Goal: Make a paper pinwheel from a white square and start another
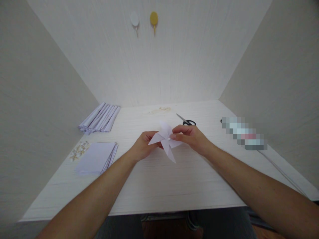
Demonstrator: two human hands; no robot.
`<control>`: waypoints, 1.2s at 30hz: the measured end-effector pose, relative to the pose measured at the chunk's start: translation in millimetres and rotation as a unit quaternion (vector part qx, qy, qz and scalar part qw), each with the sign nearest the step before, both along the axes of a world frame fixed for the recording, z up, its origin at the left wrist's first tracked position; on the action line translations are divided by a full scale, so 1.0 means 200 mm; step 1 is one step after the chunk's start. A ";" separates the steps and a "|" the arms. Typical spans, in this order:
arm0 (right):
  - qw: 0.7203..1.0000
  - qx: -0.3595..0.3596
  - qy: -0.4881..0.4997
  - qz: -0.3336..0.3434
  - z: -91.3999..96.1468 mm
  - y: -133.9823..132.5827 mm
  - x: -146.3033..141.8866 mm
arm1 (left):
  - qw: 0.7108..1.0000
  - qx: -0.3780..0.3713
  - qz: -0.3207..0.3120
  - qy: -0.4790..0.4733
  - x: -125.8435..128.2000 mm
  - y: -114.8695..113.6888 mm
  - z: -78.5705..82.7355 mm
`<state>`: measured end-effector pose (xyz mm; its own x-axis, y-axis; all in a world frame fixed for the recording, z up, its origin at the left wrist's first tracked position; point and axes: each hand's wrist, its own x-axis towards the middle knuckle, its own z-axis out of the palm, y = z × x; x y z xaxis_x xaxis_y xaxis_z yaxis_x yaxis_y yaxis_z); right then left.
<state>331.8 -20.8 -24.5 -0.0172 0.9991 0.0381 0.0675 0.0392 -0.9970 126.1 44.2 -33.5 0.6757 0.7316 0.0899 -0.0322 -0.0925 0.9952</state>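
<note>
A white paper pinwheel (166, 142) with pointed blades is held just above the middle of the white table (159, 186). My left hand (142, 146) grips it from behind on the left side, fingers curled round the paper. My right hand (191, 136) pinches the pinwheel's centre from the right with thumb and fingertips pressed together. Both forearms reach in from the near edge.
A stack of flat white sheets (96, 158) lies at the left, with a row of rolled or folded papers (100, 118) behind it. Small pale bits (79, 150) sit by the left wall. Black-handled scissors (186, 120) lie behind my hands. A blurred object (244, 133) rests at the right.
</note>
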 end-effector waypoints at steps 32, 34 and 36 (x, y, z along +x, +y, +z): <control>0.999 -0.002 0.049 0.004 -0.01 0.02 -0.01 | 0.997 -0.024 -0.046 -0.059 0.03 0.04 -0.06; 0.999 -0.002 0.049 0.005 -0.01 0.02 -0.01 | 0.997 -0.027 -0.043 -0.060 0.03 0.04 -0.06; 0.999 0.001 0.048 0.006 -0.01 0.02 -0.01 | 0.997 -0.030 -0.040 -0.062 0.03 0.03 -0.06</control>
<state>329.6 -16.9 -27.4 -0.0255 0.9988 0.0412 -0.0280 0.0404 -0.9988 131.9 50.9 -45.0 0.7193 0.6817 0.1339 -0.1598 -0.0252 0.9868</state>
